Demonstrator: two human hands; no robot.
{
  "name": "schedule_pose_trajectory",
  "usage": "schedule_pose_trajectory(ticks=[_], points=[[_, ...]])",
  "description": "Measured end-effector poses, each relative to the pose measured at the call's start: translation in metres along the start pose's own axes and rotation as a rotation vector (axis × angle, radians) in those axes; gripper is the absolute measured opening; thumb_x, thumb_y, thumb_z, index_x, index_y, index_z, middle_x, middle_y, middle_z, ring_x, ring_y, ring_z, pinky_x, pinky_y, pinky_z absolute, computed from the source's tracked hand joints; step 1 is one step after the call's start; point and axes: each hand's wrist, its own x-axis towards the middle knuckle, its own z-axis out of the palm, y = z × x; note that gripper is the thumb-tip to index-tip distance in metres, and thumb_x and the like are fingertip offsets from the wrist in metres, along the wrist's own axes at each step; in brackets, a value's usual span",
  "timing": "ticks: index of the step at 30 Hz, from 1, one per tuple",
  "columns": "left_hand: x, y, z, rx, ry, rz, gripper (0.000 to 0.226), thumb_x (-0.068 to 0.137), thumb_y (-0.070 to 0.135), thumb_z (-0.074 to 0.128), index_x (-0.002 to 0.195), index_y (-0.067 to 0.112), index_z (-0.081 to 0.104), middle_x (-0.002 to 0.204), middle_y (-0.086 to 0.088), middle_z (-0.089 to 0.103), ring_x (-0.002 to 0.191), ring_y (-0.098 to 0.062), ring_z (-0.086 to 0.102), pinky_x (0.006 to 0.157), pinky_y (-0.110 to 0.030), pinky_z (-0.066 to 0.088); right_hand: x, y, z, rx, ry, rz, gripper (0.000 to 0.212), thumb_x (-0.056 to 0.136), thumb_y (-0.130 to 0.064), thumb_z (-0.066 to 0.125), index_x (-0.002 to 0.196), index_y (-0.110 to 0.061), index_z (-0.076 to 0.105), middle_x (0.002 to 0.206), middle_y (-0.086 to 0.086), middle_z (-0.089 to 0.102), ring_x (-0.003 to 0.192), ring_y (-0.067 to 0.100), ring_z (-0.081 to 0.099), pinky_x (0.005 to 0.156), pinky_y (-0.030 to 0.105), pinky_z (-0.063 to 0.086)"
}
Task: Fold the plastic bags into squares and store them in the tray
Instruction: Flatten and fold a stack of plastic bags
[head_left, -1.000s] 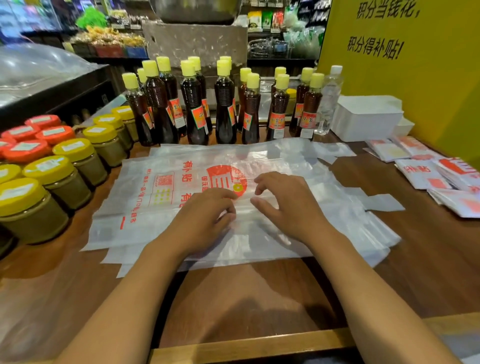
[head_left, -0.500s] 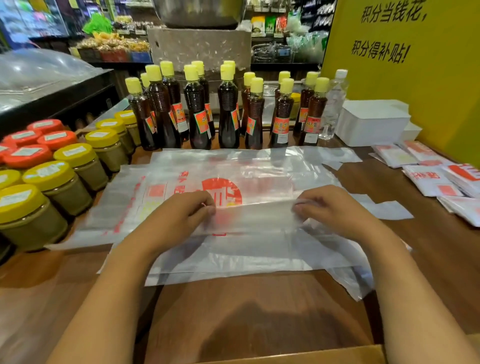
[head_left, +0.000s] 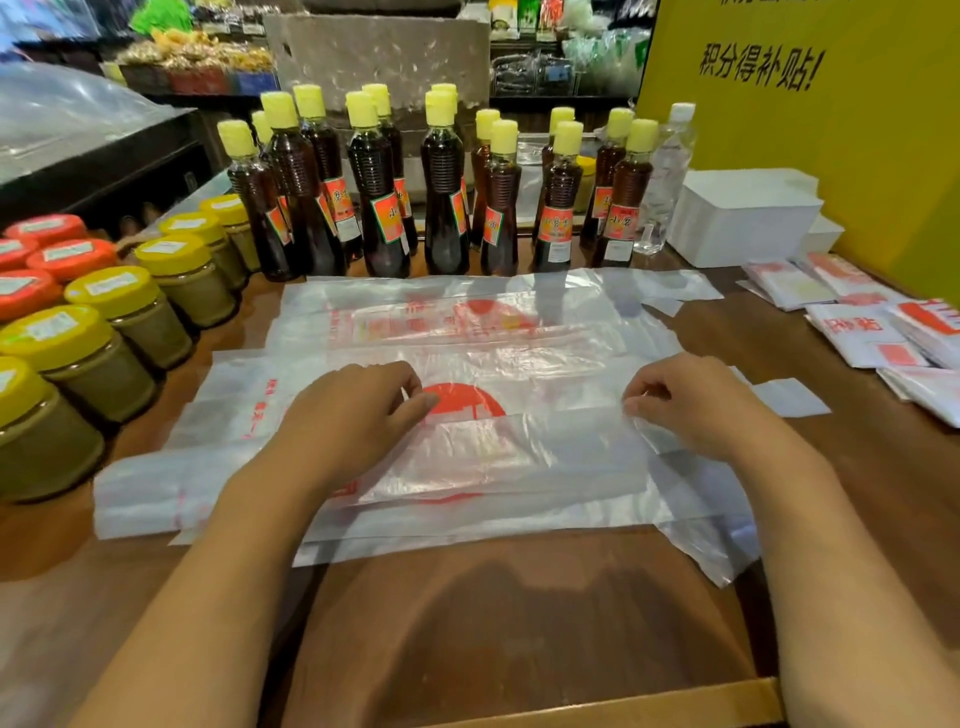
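Since half a second ago our hands have drawn further apart along the folded edge, and the flap of the top plastic bag (head_left: 467, 457) now lies turned over toward us, covering the lower half of the red round print. A second ago both hands sat close together at the middle of the bag, so the spread is plain.

Our left hand (head_left: 348, 415) reaches forward with the forearm slanting in from the lower left; its thumb and forefinger meet on the fold line just beside the red print, pinching the film. Our right hand (head_left: 696, 400) comes in from the lower right, the knuckles raised, its fingertips gathered on the same edge near the bag's right end, pinching it as well.

This bag lies flat on the wooden table (head_left: 519, 623), on top of a loose stack of unfolded bags (head_left: 441, 322) that reaches back to the row of dark bottles (head_left: 441, 208). Yellow- and red-lidded jars (head_left: 104, 338) stand to the left. Folded squares (head_left: 872, 338) lie at the right, near the white tray (head_left: 743, 218) by the yellow wall.

We cannot count the layers in the stack, since the clear film blurs together, and the squares are cut off at the right border.
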Motion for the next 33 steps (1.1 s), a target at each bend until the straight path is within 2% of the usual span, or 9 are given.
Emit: schedule_pose_trajectory(ticks=[3,9,12,15,17,20,24,29,33], points=[[-0.007,-0.005,0.003,-0.075,-0.100,0.000,0.038,0.096,0.063,0.041,0.091,0.032,0.061,0.090,0.012,0.060,0.080,-0.010,0.057,0.074,-0.037,0.051,0.003,0.001,0.003,-0.010,0.026,0.037,0.017,0.096,-0.022,0.066,0.080,-0.025,0.072,0.084,-0.004,0.070,0.079,0.016,0.062,0.073,0.038,0.052],[-0.011,-0.010,0.010,-0.078,-0.232,0.053,0.034,0.089,0.065,0.054,0.100,0.034,0.060,0.109,0.016,0.051,0.096,-0.007,0.049,0.089,-0.033,0.048,-0.001,-0.002,0.002,0.073,-0.001,0.038,0.025,0.097,-0.032,0.064,0.080,-0.015,0.072,0.082,0.002,0.070,0.077,0.021,0.063,0.074,0.042,0.052],[-0.010,-0.009,0.012,-0.031,-0.183,0.061,0.028,0.091,0.057,0.062,0.102,0.031,0.061,0.112,0.013,0.051,0.098,-0.010,0.048,0.090,-0.035,0.048,-0.004,-0.010,-0.001,0.053,0.055,-0.005,0.030,0.096,-0.045,0.063,0.083,-0.019,0.071,0.091,-0.004,0.068,0.083,0.018,0.061,0.077,0.040,0.050],[-0.008,-0.008,0.016,0.029,-0.115,0.067,0.026,0.093,0.055,0.059,0.099,0.030,0.059,0.111,0.010,0.053,0.095,-0.012,0.047,0.088,-0.036,0.047,-0.003,-0.021,0.002,-0.085,0.177,-0.088,0.023,0.094,-0.051,0.061,0.092,-0.029,0.069,0.113,-0.005,0.063,0.111,0.022,0.054,0.097,0.047,0.042],[-0.007,-0.008,0.019,0.062,-0.106,0.072,0.026,0.095,0.055,0.058,0.101,0.030,0.058,0.114,0.010,0.052,0.098,-0.013,0.046,0.090,-0.036,0.046,-0.002,-0.026,0.006,-0.143,0.232,-0.123,0.019,0.093,-0.052,0.062,0.095,-0.034,0.067,0.122,-0.005,0.058,0.122,0.024,0.046,0.100,0.046,0.034],[-0.005,-0.007,0.022,0.065,-0.084,0.081,0.024,0.096,0.052,0.058,0.102,0.029,0.059,0.113,0.009,0.053,0.098,-0.014,0.045,0.089,-0.036,0.046,-0.002,-0.032,0.012,-0.131,0.242,-0.187,0.018,0.094,-0.050,0.061,0.098,-0.033,0.066,0.121,-0.007,0.058,0.121,0.022,0.046,0.101,0.044,0.034],[-0.001,-0.006,0.026,0.047,-0.008,0.080,0.024,0.095,0.050,0.060,0.099,0.026,0.059,0.102,0.007,0.057,0.091,-0.015,0.047,0.080,-0.036,0.047,-0.002,-0.047,0.028,-0.019,0.102,-0.309,0.022,0.094,-0.049,0.062,0.107,-0.032,0.065,0.107,-0.010,0.060,0.100,0.013,0.056,0.087,0.039,0.049],[0.004,-0.003,0.027,-0.017,0.022,0.025,0.024,0.094,0.049,0.063,0.099,0.027,0.055,0.095,0.009,0.058,0.084,-0.013,0.049,0.076,-0.038,0.051,0.001,-0.056,0.047,-0.069,0.027,-0.326,0.041,0.091,-0.051,0.066,0.128,-0.037,0.054,0.117,-0.008,0.059,0.107,0.015,0.052,0.093,0.039,0.046],[0.002,0.002,0.029,-0.003,0.036,0.035,0.024,0.094,0.049,0.063,0.101,0.026,0.057,0.098,0.008,0.059,0.090,-0.016,0.049,0.081,-0.038,0.049,-0.002,-0.052,0.055,-0.210,0.001,-0.295,0.036,0.095,-0.054,0.057,0.129,-0.043,0.050,0.134,-0.006,0.046,0.124,0.019,0.039,0.103,0.041,0.031]])
